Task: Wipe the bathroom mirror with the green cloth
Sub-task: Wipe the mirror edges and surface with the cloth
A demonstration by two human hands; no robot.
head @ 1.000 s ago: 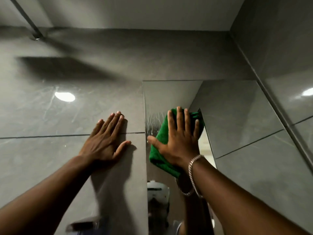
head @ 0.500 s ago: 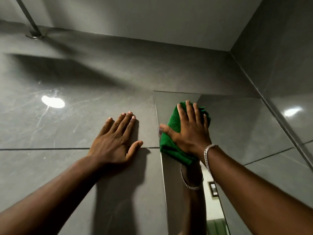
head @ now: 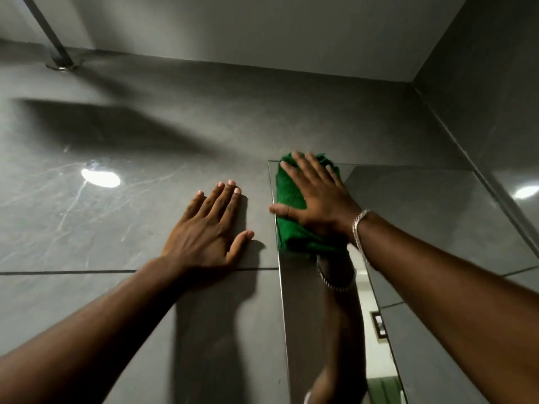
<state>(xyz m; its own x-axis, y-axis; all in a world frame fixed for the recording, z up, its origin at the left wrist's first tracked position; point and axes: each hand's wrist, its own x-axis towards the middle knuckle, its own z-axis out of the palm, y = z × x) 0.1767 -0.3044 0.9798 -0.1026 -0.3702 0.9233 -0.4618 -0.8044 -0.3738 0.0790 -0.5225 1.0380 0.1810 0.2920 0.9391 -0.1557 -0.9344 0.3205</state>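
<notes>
Our left hand [head: 208, 228] is flat on the grey wall tile [head: 87, 228], fingers spread, holding nothing, just left of the mirror [head: 423, 228]. Our right hand [head: 316, 199], w/ bracelet [head: 358, 225], presses the green cloth [head: 291, 196] open-palmed at the mirror's top-left corner.

Both my arms reach up and forward. My left hand [head: 208, 225] lies flat, fingers together and thumb splayed out to the side. My right hand [head: 316, 199] presses flat too, fingers spread upward, thumb pointing left, a silver bracelet [head: 359, 228] around its wrist.
</notes>
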